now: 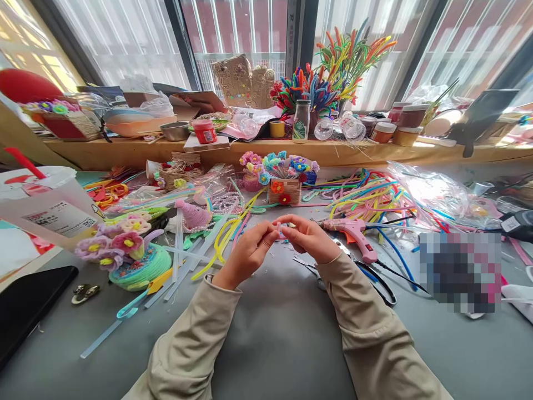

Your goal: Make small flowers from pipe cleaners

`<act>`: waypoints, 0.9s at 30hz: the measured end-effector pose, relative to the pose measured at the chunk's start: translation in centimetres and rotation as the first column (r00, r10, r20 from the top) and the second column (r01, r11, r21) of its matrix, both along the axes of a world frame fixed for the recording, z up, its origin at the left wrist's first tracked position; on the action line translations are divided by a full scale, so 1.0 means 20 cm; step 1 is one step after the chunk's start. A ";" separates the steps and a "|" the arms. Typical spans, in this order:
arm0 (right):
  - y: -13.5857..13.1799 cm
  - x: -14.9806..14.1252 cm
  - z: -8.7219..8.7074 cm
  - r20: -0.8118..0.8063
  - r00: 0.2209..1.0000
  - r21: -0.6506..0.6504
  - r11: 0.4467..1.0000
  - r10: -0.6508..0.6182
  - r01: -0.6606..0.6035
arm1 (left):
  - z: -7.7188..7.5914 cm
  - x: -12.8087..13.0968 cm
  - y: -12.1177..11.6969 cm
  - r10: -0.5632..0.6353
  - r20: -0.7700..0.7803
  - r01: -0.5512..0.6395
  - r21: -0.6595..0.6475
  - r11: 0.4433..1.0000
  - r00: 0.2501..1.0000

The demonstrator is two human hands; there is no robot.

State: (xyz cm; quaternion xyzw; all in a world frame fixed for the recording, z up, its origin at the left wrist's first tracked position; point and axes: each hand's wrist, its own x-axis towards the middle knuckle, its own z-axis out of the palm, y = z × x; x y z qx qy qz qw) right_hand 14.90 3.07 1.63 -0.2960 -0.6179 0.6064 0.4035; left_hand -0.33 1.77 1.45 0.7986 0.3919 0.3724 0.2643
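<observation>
My left hand (250,253) and my right hand (310,239) meet above the middle of the grey table, fingertips pinched together. Between them is a small pink and lilac piece (280,230), mostly covered by the fingers; its kind cannot be made out. Just right of my right hand lies a pink hot glue gun (353,230). Scissors (310,268) rest partly under my right wrist. Beyond my hands stands a twine-wrapped box (284,191) with fuzzy pipe-cleaner flowers (300,164) in it.
Loose pipe cleaners (375,194) lie at the back right. Glue sticks (179,250), a flower-topped green pot (139,266), a plastic drink cup (50,205) and a black phone (33,311) are on the left. Jars and a glass bottle (301,119) line the wooden sill (250,153).
</observation>
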 end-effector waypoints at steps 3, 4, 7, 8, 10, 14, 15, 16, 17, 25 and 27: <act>0.00 -0.01 -0.01 -0.049 0.998 0.004 0.999 -0.047 0.048 | 0.00 0.00 0.00 0.007 0.040 -0.006 -0.029 1.000 0.999; 0.00 -0.01 -0.02 -0.068 0.995 0.002 0.997 -0.071 0.071 | 0.00 0.00 0.00 0.009 0.048 -0.007 -0.038 0.999 0.999; 0.01 -0.04 -0.03 -0.113 0.983 0.000 0.990 -0.143 0.144 | 0.00 0.00 0.00 0.009 0.053 -0.006 -0.057 0.998 0.999; 0.01 -0.05 -0.04 -0.124 0.978 0.000 0.986 -0.167 0.169 | 0.00 0.00 0.00 0.011 0.051 -0.008 -0.063 0.998 0.999; 0.01 -0.06 -0.04 -0.144 0.966 -0.001 0.976 -0.215 0.217 | 0.00 0.00 0.00 0.014 0.048 -0.011 -0.074 0.997 0.999; 0.00 -0.08 -0.03 -0.097 0.966 0.031 0.969 -0.240 0.244 | 0.01 0.00 0.00 -0.006 0.055 0.011 -0.081 0.997 0.998; 0.00 -0.08 -0.03 -0.074 0.966 0.043 0.967 -0.247 0.250 | 0.01 0.00 0.00 -0.011 0.052 0.015 -0.084 0.996 0.999; 0.00 -0.08 -0.03 -0.056 0.965 0.052 0.964 -0.257 0.260 | 0.01 0.00 0.00 -0.014 0.047 0.019 -0.089 0.996 0.999; 0.00 -0.08 -0.04 -0.045 0.961 0.059 0.959 -0.274 0.276 | 0.01 0.00 0.00 -0.018 0.042 0.022 -0.097 0.995 0.999; 0.00 -0.09 -0.05 -0.066 0.923 0.126 0.914 -0.379 0.385 | -0.01 0.00 0.01 0.030 0.061 -0.022 -0.115 0.993 0.998; 0.00 -0.09 -0.05 -0.085 0.920 0.131 0.911 -0.382 0.390 | -0.01 0.00 0.01 0.045 0.095 -0.034 -0.121 0.992 0.994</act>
